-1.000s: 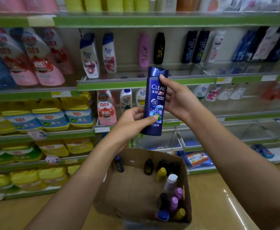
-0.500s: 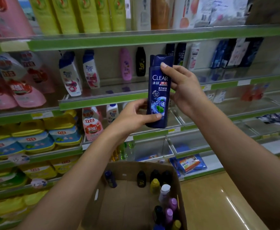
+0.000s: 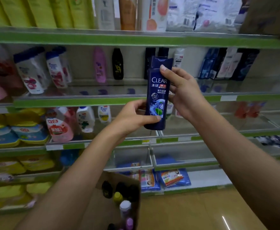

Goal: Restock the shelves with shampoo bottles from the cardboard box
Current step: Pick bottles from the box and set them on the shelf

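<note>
Bottle (image 3: 157,97) of dark blue shampoo, upright before the middle shelf (image 3: 79,102). Gripped low by left hand (image 3: 132,117), near the cap by right hand (image 3: 184,90). Probably rigid, smooth, moderately heavy; best held mid-body.

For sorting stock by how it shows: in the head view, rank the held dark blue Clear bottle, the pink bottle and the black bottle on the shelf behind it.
1. Clear bottle, largest, though nearest the camera.
2. Pink bottle.
3. Black bottle, slightly smaller.
</note>
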